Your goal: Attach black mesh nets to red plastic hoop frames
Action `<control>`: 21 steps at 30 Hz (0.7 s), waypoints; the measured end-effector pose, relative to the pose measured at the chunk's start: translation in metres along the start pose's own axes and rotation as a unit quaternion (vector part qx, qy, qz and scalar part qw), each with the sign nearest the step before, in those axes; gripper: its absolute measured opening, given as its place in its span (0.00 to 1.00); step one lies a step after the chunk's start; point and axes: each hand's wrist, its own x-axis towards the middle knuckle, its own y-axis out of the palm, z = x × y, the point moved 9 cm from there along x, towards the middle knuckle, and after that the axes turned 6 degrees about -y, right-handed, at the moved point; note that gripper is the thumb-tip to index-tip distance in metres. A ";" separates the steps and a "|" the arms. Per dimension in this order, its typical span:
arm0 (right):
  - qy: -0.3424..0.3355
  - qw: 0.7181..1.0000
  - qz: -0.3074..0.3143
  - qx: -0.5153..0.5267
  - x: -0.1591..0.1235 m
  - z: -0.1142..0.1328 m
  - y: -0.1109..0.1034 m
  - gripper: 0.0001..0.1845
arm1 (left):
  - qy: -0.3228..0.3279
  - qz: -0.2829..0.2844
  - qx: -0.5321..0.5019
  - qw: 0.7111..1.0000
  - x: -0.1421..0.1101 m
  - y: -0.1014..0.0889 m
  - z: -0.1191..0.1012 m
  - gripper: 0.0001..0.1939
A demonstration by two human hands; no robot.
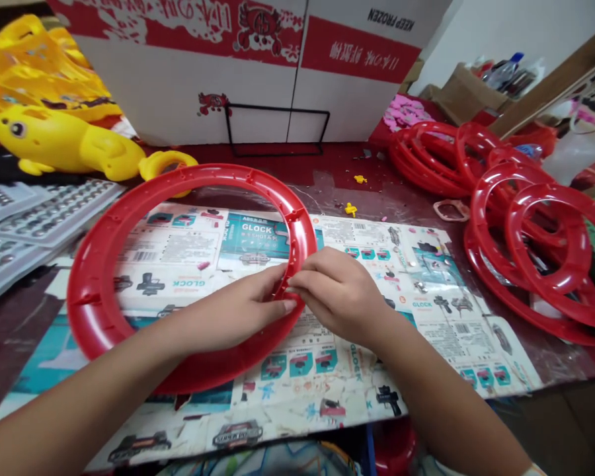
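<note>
A large red plastic ring (96,264), with an open channel and small ribs inside it, is tilted up a little over printed cardboard (188,251). My left hand (248,307) reaches across the ring's opening and grips its right side, thumb on the near part and fingers on the inner edge. At that same side my right hand (340,291) has its thumb and fingers pinched together against the ring, close to my left fingertips. Whatever lies within that pinch is hidden or too small to make out.
More red rings (520,218) are heaped at the right. A yellow plastic animal figure (69,142) lies at left, beside trays of small round parts (44,218). Behind stand a white carton (178,86) and a black wire frame (277,109). Small yellow pieces (350,209) are scattered nearby.
</note>
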 end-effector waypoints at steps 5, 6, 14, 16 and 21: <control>0.053 0.997 0.037 0.042 0.000 -0.011 0.009 0.12 | -0.026 -0.002 0.031 0.999 0.003 -0.001 0.008 0.21; 0.063 0.996 0.044 0.054 -0.001 -0.013 0.011 0.12 | -0.031 -0.004 0.032 0.999 0.004 -0.001 0.009 0.21; 0.148 0.981 0.087 0.094 -0.007 -0.027 0.024 0.08 | -0.014 0.048 -0.032 0.998 0.004 0.005 0.001 0.15; 0.174 0.975 0.104 0.094 -0.008 -0.030 0.026 0.08 | -0.042 0.028 -0.009 0.999 0.005 0.002 0.008 0.13; 0.194 0.974 0.103 0.056 -0.008 -0.031 0.021 0.06 | -0.100 -0.007 0.089 0.991 -0.001 -0.005 0.018 0.11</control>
